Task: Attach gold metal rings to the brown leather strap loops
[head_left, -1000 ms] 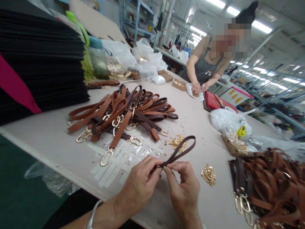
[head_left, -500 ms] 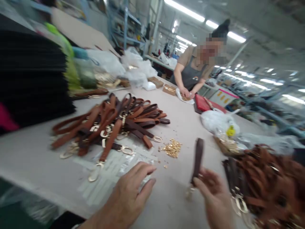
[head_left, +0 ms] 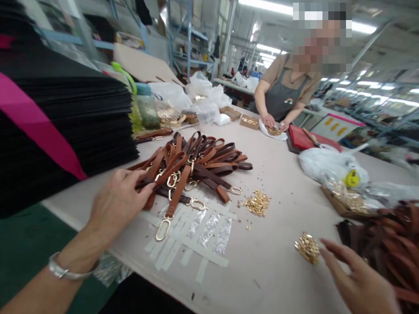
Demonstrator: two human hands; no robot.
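My left hand [head_left: 119, 205] is at the near left edge of a heap of brown leather wrist straps [head_left: 183, 161], its thumb and fingers closed around a dark brown strap. Gold oval clasps [head_left: 163, 230] hang from many straps in the heap. My right hand [head_left: 356, 266] is open, fingers stretched out beside a small cluster of gold metal pieces [head_left: 307, 248] on the table. Farther in lies a scattered pile of small gold fittings [head_left: 257, 203]. Tape strips and clear packets [head_left: 209, 229] are on the tabletop in front of the straps.
A tall black stack [head_left: 65, 117] with a pink strip stands left. At right are more brown straps [head_left: 389, 253], a cardboard box [head_left: 343, 207] and a white plastic bag [head_left: 324, 163]. Across the table [head_left: 262, 279], a co-worker [head_left: 288, 91] handles gold pieces on a white cloth.
The dark strap has left my right hand, which has opened and moved right. My left hand has moved left to the strap heap and closed there. The view has shifted.
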